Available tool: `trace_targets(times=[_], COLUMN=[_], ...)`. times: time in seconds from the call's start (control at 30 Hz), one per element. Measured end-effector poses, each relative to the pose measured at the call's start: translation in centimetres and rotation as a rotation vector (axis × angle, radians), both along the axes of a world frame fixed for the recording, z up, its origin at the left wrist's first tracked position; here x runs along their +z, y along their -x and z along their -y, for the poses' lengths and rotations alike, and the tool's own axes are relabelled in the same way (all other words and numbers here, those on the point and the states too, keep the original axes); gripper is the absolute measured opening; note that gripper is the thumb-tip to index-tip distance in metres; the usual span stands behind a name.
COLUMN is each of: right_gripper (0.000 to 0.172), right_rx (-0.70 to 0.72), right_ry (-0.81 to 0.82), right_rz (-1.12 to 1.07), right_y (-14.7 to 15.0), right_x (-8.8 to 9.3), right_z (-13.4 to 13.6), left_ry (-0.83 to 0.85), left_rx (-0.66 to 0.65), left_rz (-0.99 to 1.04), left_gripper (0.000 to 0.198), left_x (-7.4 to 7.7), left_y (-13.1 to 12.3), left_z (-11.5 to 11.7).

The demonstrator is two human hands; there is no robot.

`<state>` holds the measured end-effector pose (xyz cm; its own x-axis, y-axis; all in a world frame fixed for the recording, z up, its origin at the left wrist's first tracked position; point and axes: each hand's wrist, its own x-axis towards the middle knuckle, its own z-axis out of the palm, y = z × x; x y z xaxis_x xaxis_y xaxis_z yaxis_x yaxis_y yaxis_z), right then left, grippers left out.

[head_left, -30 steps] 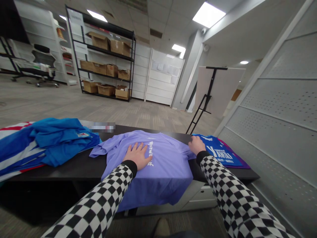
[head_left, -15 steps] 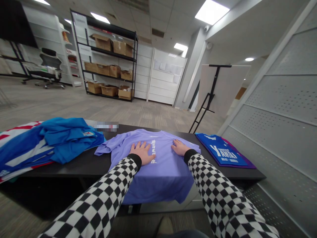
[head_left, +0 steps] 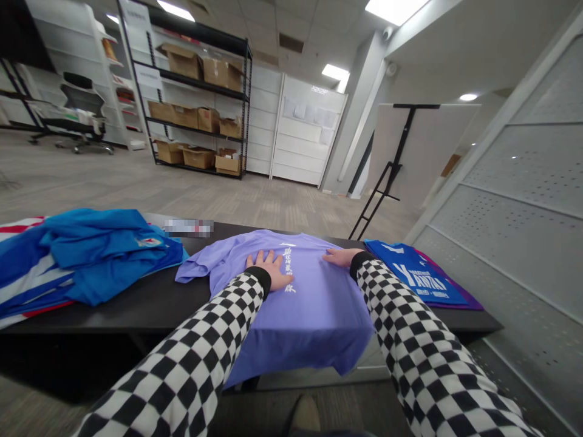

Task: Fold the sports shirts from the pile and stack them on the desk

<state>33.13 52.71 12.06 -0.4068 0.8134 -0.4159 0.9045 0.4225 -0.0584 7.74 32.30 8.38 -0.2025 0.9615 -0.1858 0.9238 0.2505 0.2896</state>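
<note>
A lavender T-shirt (head_left: 314,321) with white printed characters lies spread on a black table top (head_left: 122,309), its near part hanging over the front edge. My left hand (head_left: 269,271) rests flat on the shirt beside the print, fingers apart. My right hand (head_left: 339,257) lies flat near the shirt's far right side, holding nothing. Both sleeves of my checkered top cover my forearms. One shirt sleeve sticks out to the left.
A heap of blue and striped garments (head_left: 95,258) lies at the table's left, and a folded blue shirt (head_left: 421,276) on a purple one lies at its right. A blurred patch (head_left: 188,227) sits at the far edge. Shelves of cardboard boxes (head_left: 200,91) stand behind.
My right hand has slid left from the shirt's right edge toward the print. My left hand has moved slightly up the shirt. The whole view has tilted and shifted a little.
</note>
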Motion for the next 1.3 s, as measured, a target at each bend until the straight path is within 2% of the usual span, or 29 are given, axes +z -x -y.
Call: trace_targets(times=[0.07,0.13,0.23,0.3,0.43,0.53,0.6,0.7,0.77,0.87,1.1,1.3], right_gripper=[0.084,0.081,0.081,0.081,0.085,0.087,0.084,0.073,0.069,0.074,0.085,0.101], right_rx=[-0.005,-0.042,-0.095,-0.107,-0.151,-0.197,-0.216,-0.169,-0.154,-0.196,-0.185,-0.167], right_ry=[-0.007,-0.100,-0.303,-0.354,-0.333,-0.322,-0.400,-0.581,-0.548,-0.389,-0.298,-0.123], right_rz=[-0.015,-0.058,-0.164,-0.204,-0.191,-0.176,-0.154,-0.112,-0.111,-0.140,-0.143,0.056], right_y=[0.6,1.0,0.9,0.7,0.6,0.7,0.9,1.3,1.3,1.0,-0.3,1.1], right_x=[-0.1,-1.5,-4.2,-5.3,-5.2,-4.8,-4.9,-5.1,-5.1,-5.0,-4.7,-2.8], right_z=[-0.2,0.3,1.6,2.1,2.5,3.4,4.4,5.5,5.5,4.7,3.4,0.6], left_ry=[0.039,0.040,-0.070,-0.164,-0.228,-0.217,-0.203,-0.151,-0.090,-0.059,-0.227,-0.088], left_rx=[-0.001,-0.008,-0.021,-0.030,-0.036,-0.042,-0.042,-0.031,-0.029,-0.036,-0.048,-0.066], left_rz=[0.007,0.006,-0.021,-0.035,-0.026,-0.036,-0.041,-0.023,-0.019,-0.039,-0.082,-0.044], left_gripper=[0.109,0.109,0.104,0.101,0.099,0.099,0.100,0.100,0.101,0.103,0.095,0.105], left_x=[0.5,0.5,-0.5,-1.5,-2.7,-2.9,-2.6,-1.8,-1.2,-1.1,-2.5,-0.8], left_y=[0.1,0.2,0.3,0.4,0.6,0.7,0.8,1.0,1.1,1.1,0.9,0.5], left_z=[-0.6,-0.8,-0.7,-0.6,-0.6,-0.8,-1.1,-1.5,-1.8,-1.8,-0.4,-0.7])
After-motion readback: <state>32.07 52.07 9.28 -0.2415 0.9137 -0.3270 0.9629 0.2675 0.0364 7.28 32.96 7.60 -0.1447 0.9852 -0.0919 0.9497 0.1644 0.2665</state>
